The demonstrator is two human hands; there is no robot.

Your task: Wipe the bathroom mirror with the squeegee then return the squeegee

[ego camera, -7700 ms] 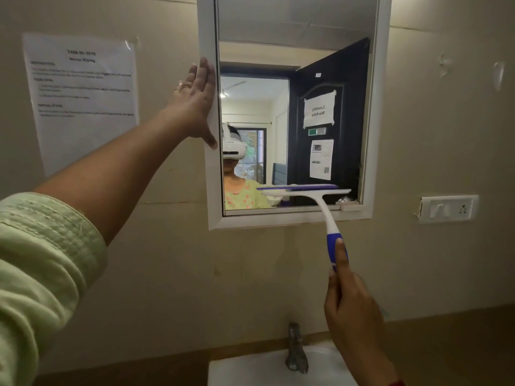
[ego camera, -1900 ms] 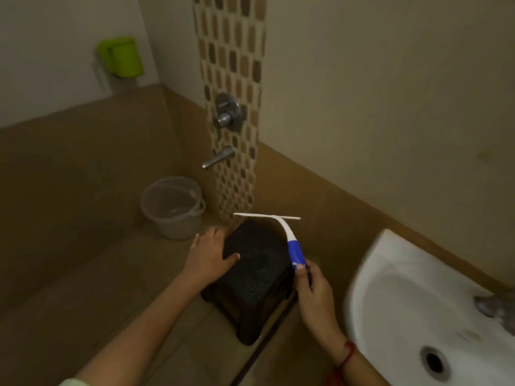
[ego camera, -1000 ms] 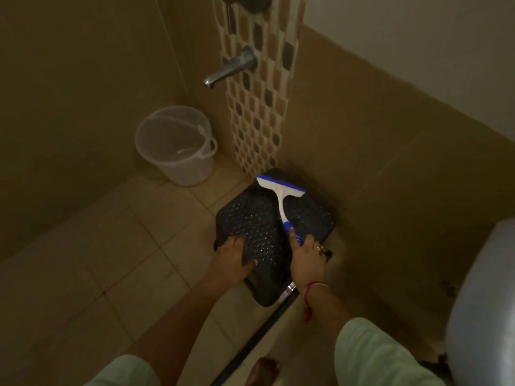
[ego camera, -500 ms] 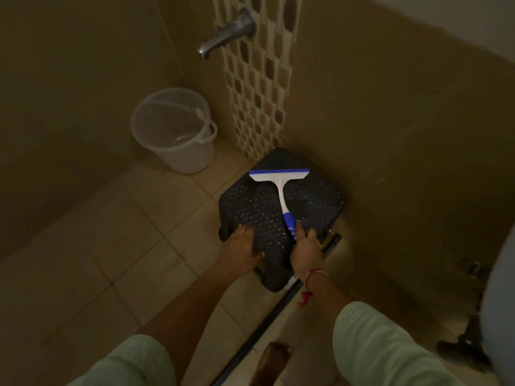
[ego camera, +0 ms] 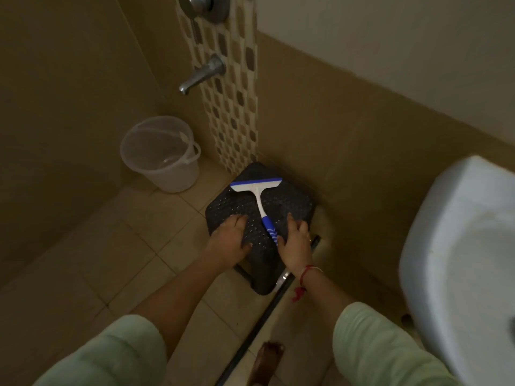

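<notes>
Right hand (ego camera: 295,240) now off squeegee (ego camera: 260,203)

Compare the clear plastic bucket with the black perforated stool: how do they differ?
The clear plastic bucket is round, see-through and open-topped; the black perforated stool is squarish, opaque and flat-topped. The bucket carries nothing that I can make out; the stool bears the white and blue squeegee and the left hand. The bucket stands under the wall tap, the stool beside it. Both stand on the tiled floor.

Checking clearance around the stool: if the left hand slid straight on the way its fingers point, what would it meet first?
Probably the squeegee blade end lying on the stool; depth is unclear. The left hand rests flat on the stool.
</notes>
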